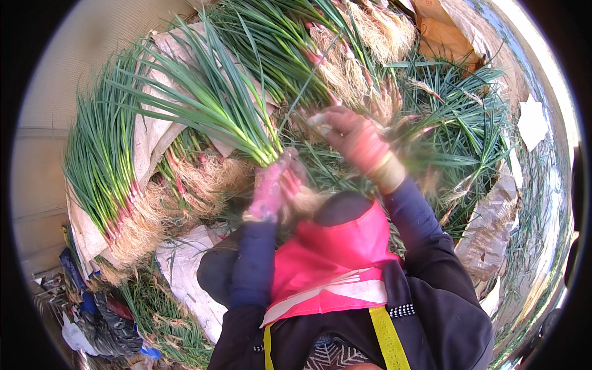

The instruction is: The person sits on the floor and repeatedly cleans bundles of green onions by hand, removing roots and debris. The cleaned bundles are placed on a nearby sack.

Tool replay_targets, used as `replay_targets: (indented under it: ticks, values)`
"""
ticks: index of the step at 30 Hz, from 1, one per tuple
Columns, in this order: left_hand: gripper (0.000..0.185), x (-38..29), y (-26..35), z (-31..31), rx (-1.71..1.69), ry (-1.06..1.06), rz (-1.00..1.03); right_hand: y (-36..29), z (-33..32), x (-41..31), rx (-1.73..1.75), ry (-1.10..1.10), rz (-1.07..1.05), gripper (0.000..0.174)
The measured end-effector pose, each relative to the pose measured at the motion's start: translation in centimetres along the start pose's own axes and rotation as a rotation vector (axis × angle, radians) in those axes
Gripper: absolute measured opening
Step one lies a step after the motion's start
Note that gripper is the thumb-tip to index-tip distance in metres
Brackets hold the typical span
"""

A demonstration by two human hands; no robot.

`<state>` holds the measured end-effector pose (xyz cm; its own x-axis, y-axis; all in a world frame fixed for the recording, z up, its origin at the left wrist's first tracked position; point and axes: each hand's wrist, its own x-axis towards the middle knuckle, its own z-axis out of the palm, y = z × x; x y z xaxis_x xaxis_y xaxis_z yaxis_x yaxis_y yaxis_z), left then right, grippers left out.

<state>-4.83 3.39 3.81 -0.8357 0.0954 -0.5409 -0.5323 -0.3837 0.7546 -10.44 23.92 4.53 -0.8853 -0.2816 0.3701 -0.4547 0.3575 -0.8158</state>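
My left hand (273,185), in a pink patterned glove, grips a bunch of green garlic plants (249,134) low on the stems. Their leaves fan out up and to the left, and the pale roots hang blurred below the hand. My right hand (351,136) is motion-blurred, in a reddish glove with a yellowish cuff. It hovers right of the bunch, near the roots of a big pile of plants (277,51). White shows at its fingertips; whether it holds anything is unclear. Both hands are above my knees and the pink apron (337,254).
Rooted plants stand stacked at left (106,180), beside a beige cloth sack (157,111). Loose leaves and stray plants (462,134) spread at right, near a brown paper sack (448,41) and a crumpled sack (490,226). A white sheet (194,273) lies by my left knee.
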Motion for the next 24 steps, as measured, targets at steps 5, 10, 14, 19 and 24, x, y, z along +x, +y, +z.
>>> replay_targets:
  ticks: [5, 10, 14, 19, 24]
  values:
    - [0.029, -0.7, -0.8, 1.1, 0.061, 0.056, 0.019, -2.8, 3.2, 4.3, -0.296, -0.555, 0.095, 0.035]
    - [0.035, -0.5, -1.0, 1.2, 0.268, 0.187, -0.108, -2.5, 2.9, 2.9, -0.374, -0.567, 0.044, 0.034]
    - [0.035, -0.5, -1.4, 1.6, 0.262, 0.146, -0.102, -1.5, 2.4, 2.3, -0.016, -0.255, 0.423, 0.039]
    - [0.032, -0.2, -1.8, 1.8, 0.251, 0.144, -0.041, -0.9, 4.1, 2.4, 0.376, -0.464, 0.529, 0.033]
    - [0.026, -0.2, -2.6, 2.1, 0.086, 0.142, -0.003, -0.5, 4.5, 2.1, -0.244, -0.397, 0.025, 0.026]
